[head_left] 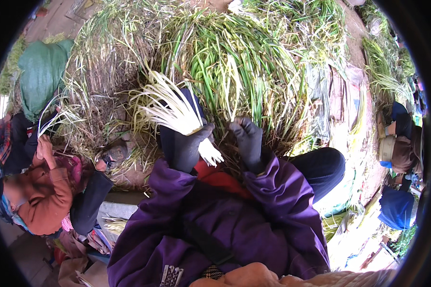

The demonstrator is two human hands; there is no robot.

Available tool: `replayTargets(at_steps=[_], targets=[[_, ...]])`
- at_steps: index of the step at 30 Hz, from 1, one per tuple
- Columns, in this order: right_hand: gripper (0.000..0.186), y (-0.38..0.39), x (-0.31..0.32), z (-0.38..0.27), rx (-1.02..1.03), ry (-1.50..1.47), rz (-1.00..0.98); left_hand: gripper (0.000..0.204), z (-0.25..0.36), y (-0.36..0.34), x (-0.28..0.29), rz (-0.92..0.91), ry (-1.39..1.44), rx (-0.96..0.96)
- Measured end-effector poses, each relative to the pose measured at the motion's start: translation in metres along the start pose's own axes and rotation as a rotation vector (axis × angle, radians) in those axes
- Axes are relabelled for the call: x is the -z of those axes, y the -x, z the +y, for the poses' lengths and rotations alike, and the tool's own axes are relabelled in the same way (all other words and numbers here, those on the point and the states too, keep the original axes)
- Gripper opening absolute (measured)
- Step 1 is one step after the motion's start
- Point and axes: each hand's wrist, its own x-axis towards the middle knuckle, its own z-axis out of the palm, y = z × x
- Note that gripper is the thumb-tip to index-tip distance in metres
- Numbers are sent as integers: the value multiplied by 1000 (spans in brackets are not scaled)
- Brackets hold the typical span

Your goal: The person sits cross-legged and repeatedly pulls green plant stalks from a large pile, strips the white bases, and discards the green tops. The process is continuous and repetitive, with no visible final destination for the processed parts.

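My left hand (189, 146), in a dark glove, is wrapped round a bunch of blanched chives (170, 107). Their pale yellow-white leaves fan out to the upper left, and the white cut ends stick out below the fist. To its right, my gloved right hand (246, 141) is closed in a pinch. A pale chive leaf (233, 95) runs down to its fingertips; the pinch itself is partly hidden. Just beyond both hands lies a big heap of green chives (244, 57), mixed with pale leaves.
Dry, brownish leaves (105, 86) spread left of the heap. At the left sits a person in a rust-coloured top (45, 201), holding pale leaves, near a green sack (43, 71). A grey crate (117, 210) with pale stalks stands by my left side. Other people (400, 153) are at the right.
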Motion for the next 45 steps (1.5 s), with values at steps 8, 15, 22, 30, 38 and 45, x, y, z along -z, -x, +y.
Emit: replayTargets(at_steps=[8, 15, 22, 30, 38, 45], targets=[[19, 42, 4, -20, 475, 191, -320, 25, 7, 2, -9, -38, -168, -213], [15, 42, 6, -17, 525, 325, -442, 19, 11, 3, -12, -90, -358, -116], [15, 50, 3, -12, 589, 321, -452, 12, -1, 2, -18, -167, -336, -94], [18, 89, 61, 3, 620, 627, -278, 19, -25, 4, -15, -121, -60, -56], [17, 105, 89, 29, 550, 909, -455, 21, -8, 22, -26, -3, -161, -152], [17, 112, 109, 36, 14, 556, -435, 20, 9, 28, -13, -27, -57, -188]])
